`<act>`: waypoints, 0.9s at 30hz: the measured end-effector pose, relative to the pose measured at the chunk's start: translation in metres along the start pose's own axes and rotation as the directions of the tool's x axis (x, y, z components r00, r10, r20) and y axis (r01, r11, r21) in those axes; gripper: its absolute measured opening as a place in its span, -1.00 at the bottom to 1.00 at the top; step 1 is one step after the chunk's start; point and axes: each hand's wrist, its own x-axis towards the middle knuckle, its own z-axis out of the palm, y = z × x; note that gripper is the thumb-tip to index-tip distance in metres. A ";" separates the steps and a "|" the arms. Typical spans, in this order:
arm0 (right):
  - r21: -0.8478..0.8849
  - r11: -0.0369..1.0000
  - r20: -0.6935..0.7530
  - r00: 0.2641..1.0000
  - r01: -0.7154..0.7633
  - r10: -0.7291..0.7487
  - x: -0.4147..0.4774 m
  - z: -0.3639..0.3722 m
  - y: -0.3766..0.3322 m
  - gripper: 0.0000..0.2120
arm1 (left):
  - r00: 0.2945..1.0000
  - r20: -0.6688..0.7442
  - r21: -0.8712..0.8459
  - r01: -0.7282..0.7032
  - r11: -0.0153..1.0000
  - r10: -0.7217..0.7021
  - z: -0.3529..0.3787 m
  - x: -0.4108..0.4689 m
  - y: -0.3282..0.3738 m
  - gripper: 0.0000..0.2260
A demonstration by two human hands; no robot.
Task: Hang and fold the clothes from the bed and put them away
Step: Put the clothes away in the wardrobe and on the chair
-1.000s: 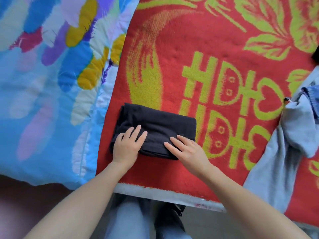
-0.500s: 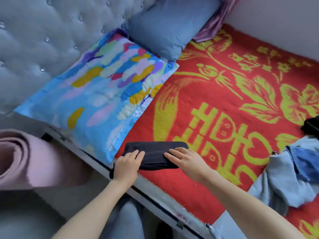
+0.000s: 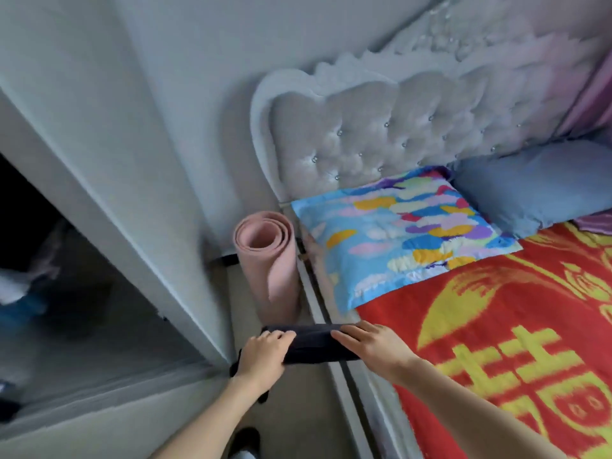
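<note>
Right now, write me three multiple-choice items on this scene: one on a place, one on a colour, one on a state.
1. Where does the rolled pink foam mat stand?
A. On the pillow
B. On the floor beside the bed
C. Inside the wardrobe

2. What colour is the folded cloth garment?
A. Black
B. Light blue
C. White

3. How is that garment held?
A. It lies untouched on the bed
B. It hangs from a hanger
C. The left hand and the right hand grip it, one at each end

Answers: 1 B, the mat stands upright on the floor against the bed's side; 2 A, the cloth is dark throughout; 3 C, fingers of both hands lie over its ends.
</note>
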 end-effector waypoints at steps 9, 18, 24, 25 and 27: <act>0.013 0.937 0.033 0.936 0.350 -0.350 0.125 -0.003 -0.114 -0.32 | 0.948 -0.076 -0.010 0.308 0.951 -0.308 -0.013 -0.117 -0.128 -0.52; 0.109 0.931 0.185 0.914 0.347 -0.362 0.226 0.015 -0.271 -0.47 | 0.903 -0.035 -0.116 0.422 0.899 -0.428 0.000 -0.230 -0.283 -0.60; 0.207 0.936 0.326 0.882 0.283 -0.339 0.304 0.026 -0.360 -0.45 | 0.840 0.086 -0.278 0.537 0.796 -0.537 0.007 -0.290 -0.375 -0.67; 0.226 0.937 0.376 0.864 0.265 -0.335 0.316 0.030 -0.370 -0.45 | 0.827 0.102 -0.308 0.555 0.772 -0.554 0.008 -0.295 -0.389 -0.70; 0.240 0.947 0.436 0.848 0.214 -0.302 0.334 0.037 -0.383 -0.44 | 0.818 0.123 -0.324 0.568 0.757 -0.562 0.009 -0.300 -0.409 -0.73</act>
